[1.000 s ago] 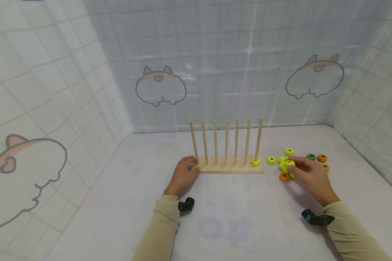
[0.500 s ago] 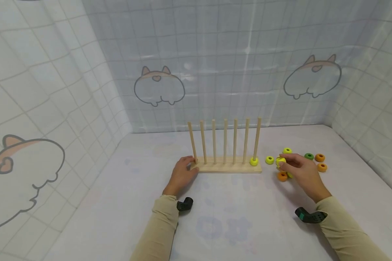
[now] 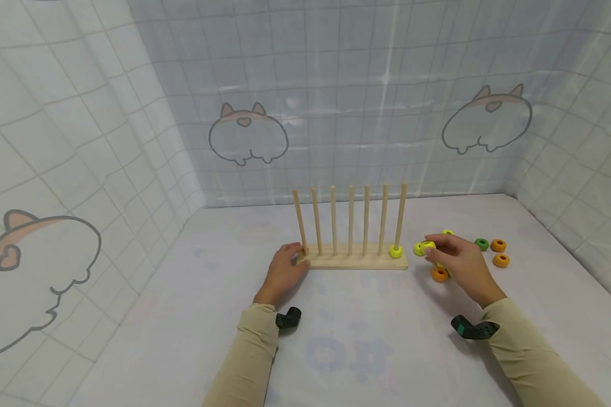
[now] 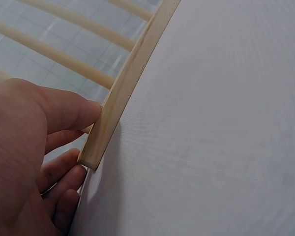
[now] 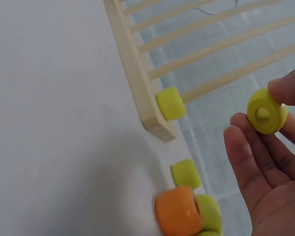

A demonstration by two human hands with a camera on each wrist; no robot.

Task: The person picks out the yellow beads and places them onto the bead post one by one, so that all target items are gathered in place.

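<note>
A wooden peg rack [image 3: 356, 262] with a row of upright pegs stands on the table. My left hand [image 3: 283, 273] grips its left end, the thumb [image 4: 71, 109] on the base's front and other fingers behind. On the rightmost peg, a yellow bead [image 5: 170, 103] sits down at the base. My right hand [image 3: 463, 267] pinches another yellow bead [image 5: 266, 111] between thumb and finger, raised above the table to the right of the rack. Its remaining fingers are spread below. In the head view the held bead overlaps a loose yellow bead [image 3: 418, 249].
Under and around the right hand lie more yellow beads, partly hidden, and an orange bead [image 3: 440, 275]. Farther right are a green bead [image 3: 481, 244] and two orange beads, one [image 3: 498, 245] behind the other [image 3: 501, 260]. Tiled-pattern walls enclose the table [image 3: 356, 316].
The right hand has lifted a yellow bead from the pile and carried it left, closer to the rack. The left hand keeps its hold on the rack's end.
</note>
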